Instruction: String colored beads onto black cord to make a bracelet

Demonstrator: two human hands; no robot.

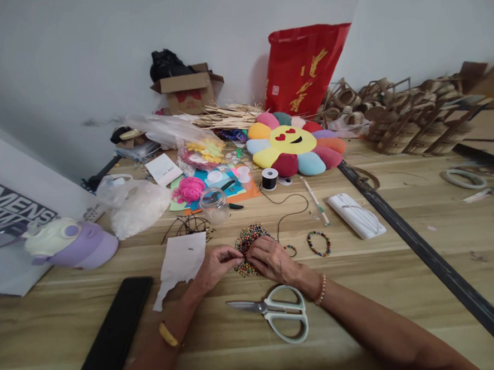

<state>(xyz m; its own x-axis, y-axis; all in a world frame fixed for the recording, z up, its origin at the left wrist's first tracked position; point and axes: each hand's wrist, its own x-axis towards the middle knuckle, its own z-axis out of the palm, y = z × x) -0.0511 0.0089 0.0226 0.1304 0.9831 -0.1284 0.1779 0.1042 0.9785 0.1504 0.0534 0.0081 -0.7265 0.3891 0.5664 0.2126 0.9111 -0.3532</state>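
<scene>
A pile of small multicoloured beads [247, 238] lies on the wooden table, partly covered by my hands. Thumb and fingertips of my left hand [218, 265] are pinched together at the pile's near edge; what they hold is too small to make out. My right hand [274, 258] bends over the beads with its fingertips closed, meeting the left ones; its contents are hidden. Black cord [292, 199] runs from a spool [270, 178] down behind my right hand, where a short strung row of beads [292, 251] shows. A finished-looking beaded bracelet [318, 243] rests to the right.
Scissors [275, 310] lie just in front of my hands. Torn white paper [182, 259] and a black phone [116, 330] are at left. Beyond stand a clear jar [215, 205], pink yarn [190, 189] and a flower cushion [292, 143]. A white power bank [356, 216] sits right.
</scene>
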